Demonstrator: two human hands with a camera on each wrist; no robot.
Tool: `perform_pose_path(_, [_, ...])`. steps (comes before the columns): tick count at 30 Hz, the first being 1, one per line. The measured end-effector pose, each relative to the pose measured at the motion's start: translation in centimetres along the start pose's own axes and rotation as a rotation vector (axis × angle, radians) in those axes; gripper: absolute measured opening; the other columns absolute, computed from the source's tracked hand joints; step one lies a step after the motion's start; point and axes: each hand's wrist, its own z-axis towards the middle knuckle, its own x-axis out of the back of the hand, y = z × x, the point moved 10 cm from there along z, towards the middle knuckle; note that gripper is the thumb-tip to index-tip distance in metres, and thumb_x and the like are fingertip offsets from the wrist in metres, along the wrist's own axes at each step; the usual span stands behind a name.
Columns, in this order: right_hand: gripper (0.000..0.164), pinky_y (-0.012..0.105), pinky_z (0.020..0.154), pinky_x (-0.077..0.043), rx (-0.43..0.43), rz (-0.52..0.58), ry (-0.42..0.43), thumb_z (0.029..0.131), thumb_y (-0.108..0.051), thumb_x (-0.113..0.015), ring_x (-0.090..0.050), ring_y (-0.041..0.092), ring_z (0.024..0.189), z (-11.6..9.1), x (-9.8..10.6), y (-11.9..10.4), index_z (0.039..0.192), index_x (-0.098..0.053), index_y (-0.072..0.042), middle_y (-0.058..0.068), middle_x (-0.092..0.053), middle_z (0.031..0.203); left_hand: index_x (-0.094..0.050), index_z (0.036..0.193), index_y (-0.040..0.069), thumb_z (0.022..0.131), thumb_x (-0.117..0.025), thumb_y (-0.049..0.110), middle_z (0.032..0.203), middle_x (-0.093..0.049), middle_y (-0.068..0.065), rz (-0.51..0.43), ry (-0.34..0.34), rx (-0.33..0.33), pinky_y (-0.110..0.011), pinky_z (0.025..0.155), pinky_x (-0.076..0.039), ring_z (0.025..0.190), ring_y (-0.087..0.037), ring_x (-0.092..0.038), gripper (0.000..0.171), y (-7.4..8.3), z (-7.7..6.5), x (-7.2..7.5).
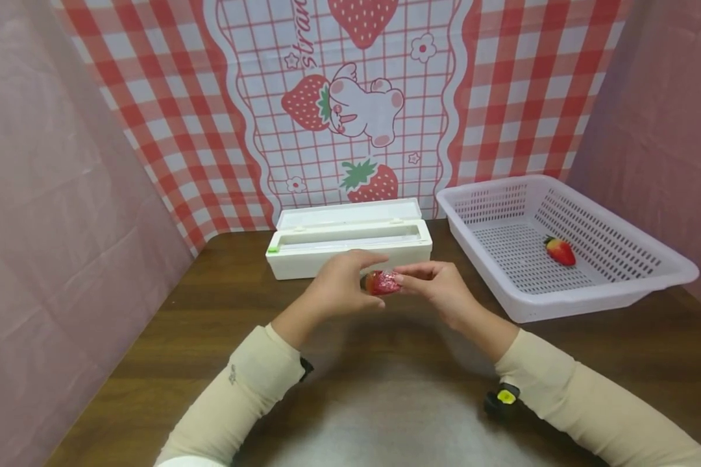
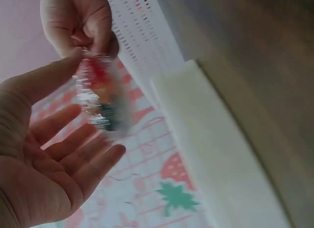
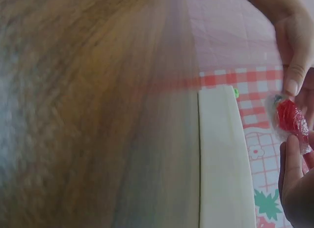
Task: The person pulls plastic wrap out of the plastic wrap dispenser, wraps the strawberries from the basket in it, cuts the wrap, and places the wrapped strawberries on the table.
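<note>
A strawberry (image 1: 380,283) wrapped in shiny clear film is held up over the table, just in front of a white cling film dispenser (image 1: 300,264). My right hand (image 1: 442,293) pinches its red end between thumb and fingertips. Around the other side is my left hand (image 1: 340,285), its fingers loosely spread and its thumb near the fruit. In the left wrist view the film (image 2: 88,98) glints, and the left palm (image 2: 44,181) faces the strawberry. The right wrist view shows the wrapped strawberry (image 3: 289,115) between both hands.
To the right stands a white perforated basket (image 1: 537,306) with one bare strawberry (image 1: 561,251) in it. The dispenser's lid (image 1: 350,213) is raised at the back. Behind it hangs a checked strawberry-print cloth (image 1: 514,84). Pink curtains (image 1: 47,194) flank the wooden table (image 1: 210,311).
</note>
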Motion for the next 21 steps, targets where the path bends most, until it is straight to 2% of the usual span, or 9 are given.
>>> perform_pose_path(3, [0.032,0.028,0.077,-0.057,-0.001,-0.013,-0.007,0.089,-0.001,-0.068,-0.069,0.010,0.080,0.0,-0.5,0.2,0.113,-0.061,0.019,0.005,-0.074,0.092,-0.063,0.129,0.012,0.070,-0.089,0.032,0.125,-0.065,-0.001,0.241,0.004,-0.089,-0.034,0.098,-0.047,0.114,-0.017,-0.059,0.067,1.8,-0.2,0.4])
perform_pose_path(7, [0.032,0.034,0.080,-0.057,0.001,-0.024,-0.030,0.090,0.000,-0.066,-0.069,0.009,0.080,0.0,-1.2,0.4,0.115,-0.060,0.019,0.013,-0.073,0.098,-0.072,0.115,0.014,0.075,-0.085,0.030,0.104,-0.071,0.002,0.387,-0.015,-0.124,-0.029,0.081,-0.053,0.090,-0.012,-0.062,0.046,2.9,-0.4,0.4])
perform_pose_path(11, [0.033,0.040,0.084,-0.055,-0.015,-0.035,-0.051,0.091,-0.002,-0.066,-0.070,0.010,0.081,0.0,-1.7,0.4,0.116,-0.060,0.017,0.019,-0.070,0.103,-0.076,0.105,0.014,0.078,-0.082,0.026,0.089,-0.071,0.004,0.435,-0.008,-0.132,-0.028,0.069,-0.052,0.077,-0.012,-0.059,0.030,3.2,-0.6,0.6])
perform_pose_path(16, [0.037,0.043,0.091,-0.051,-0.044,-0.065,-0.094,0.093,-0.005,-0.064,-0.070,0.013,0.087,-0.2,-2.1,0.3,0.122,-0.057,0.016,0.026,-0.064,0.116,-0.076,0.098,0.015,0.078,-0.081,0.025,0.084,-0.069,0.005,0.427,0.021,-0.135,-0.027,0.065,-0.050,0.073,-0.010,-0.057,0.023,2.9,-0.8,1.0])
perform_pose_path(21, [0.041,0.038,0.091,-0.052,-0.028,-0.145,-0.126,0.093,-0.005,-0.064,-0.069,0.025,0.099,-0.3,-2.0,-0.2,0.128,-0.054,0.014,0.027,-0.060,0.123,-0.076,0.096,0.014,0.077,-0.082,0.025,0.082,-0.068,0.005,0.395,0.040,-0.117,-0.026,0.062,-0.048,0.069,-0.010,-0.055,0.022,2.1,-1.0,1.3])
